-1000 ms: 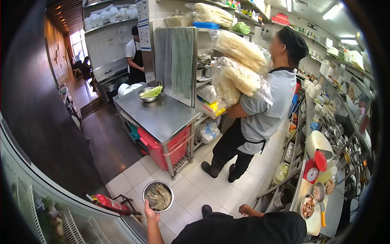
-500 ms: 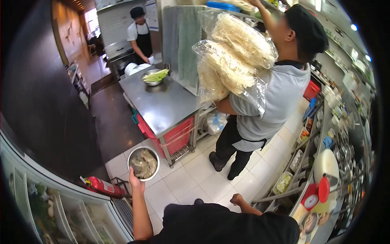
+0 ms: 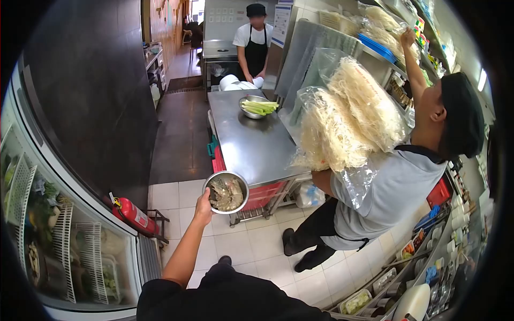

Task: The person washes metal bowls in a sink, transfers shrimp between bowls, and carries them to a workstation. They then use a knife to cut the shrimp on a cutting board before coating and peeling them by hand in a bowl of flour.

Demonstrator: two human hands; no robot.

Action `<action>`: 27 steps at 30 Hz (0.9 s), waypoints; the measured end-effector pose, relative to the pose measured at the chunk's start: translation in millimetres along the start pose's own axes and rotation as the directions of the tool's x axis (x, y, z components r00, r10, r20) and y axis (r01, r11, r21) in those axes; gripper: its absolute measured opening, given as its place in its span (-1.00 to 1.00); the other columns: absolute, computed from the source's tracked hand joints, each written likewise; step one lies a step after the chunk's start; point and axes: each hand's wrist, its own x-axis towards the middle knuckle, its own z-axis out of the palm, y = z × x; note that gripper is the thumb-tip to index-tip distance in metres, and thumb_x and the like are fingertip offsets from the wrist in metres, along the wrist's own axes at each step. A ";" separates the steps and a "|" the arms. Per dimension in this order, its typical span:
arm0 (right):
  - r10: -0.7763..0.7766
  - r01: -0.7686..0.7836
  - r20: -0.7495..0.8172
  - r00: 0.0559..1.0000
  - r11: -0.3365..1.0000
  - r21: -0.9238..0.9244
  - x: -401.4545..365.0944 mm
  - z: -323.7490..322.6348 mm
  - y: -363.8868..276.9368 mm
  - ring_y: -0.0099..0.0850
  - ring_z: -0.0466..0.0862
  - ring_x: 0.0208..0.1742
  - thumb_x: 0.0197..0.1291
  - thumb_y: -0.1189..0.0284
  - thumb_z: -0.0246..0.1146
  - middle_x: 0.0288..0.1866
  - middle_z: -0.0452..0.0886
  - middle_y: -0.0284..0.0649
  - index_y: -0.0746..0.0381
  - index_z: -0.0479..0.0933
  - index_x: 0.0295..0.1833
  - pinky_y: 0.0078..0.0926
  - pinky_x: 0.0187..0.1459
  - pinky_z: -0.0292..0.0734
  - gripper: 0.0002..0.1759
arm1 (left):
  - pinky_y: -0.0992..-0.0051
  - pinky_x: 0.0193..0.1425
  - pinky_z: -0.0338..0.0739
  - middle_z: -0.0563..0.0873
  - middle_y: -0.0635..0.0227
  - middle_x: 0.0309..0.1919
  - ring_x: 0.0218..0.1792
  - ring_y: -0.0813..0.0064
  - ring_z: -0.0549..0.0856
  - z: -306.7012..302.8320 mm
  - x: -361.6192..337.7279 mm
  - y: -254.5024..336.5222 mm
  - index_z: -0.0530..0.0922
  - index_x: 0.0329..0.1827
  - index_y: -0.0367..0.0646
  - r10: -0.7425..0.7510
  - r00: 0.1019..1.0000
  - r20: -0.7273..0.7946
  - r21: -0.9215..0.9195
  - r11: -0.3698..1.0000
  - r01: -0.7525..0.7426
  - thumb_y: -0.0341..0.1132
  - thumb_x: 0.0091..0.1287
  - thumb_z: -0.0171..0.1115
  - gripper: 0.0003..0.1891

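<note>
My left hand [image 3: 203, 207] is closed on the rim of a round metal bowl [image 3: 246, 197], holding it out over the tiled floor near the front corner of the steel table. Greyish-brown pieces that look like raw shrimp [image 3: 226, 193] lie in the bowl. My right hand is out of view. On the steel table [image 3: 241, 144], another metal bowl [image 3: 256, 115] carries green celery stalks [image 3: 260, 107]. Under the tabletop shows a red bin [image 3: 262, 197].
A co-worker in grey [image 3: 396, 198] stands at the right, carrying large clear bags of dry noodles [image 3: 348, 112] and reaching to a shelf. Another person [image 3: 252, 51] works behind the table. Left are a fire extinguisher [image 3: 134, 215] and a glass-fronted fridge [image 3: 115, 251].
My view has turned, shifting the scene. My left hand and the bowl now appear closer to the table. My right hand has left the view. The co-worker still reaches toward the shelf.
</note>
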 end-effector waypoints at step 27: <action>0.699 -0.059 -0.119 0.705 0.224 0.973 35.0 -138.2 -147.3 -0.36 0.64 -0.54 0.11 0.69 -0.02 -0.46 0.56 -0.15 0.32 0.45 -0.18 -0.41 -0.55 0.63 -0.81 | 0.47 -0.54 0.63 0.67 0.02 -0.10 -0.43 0.32 0.73 62.9 238.1 12.9 0.51 0.04 -0.33 -0.107 0.988 0.109 0.512 0.858 0.036 0.07 0.50 -0.22 -0.43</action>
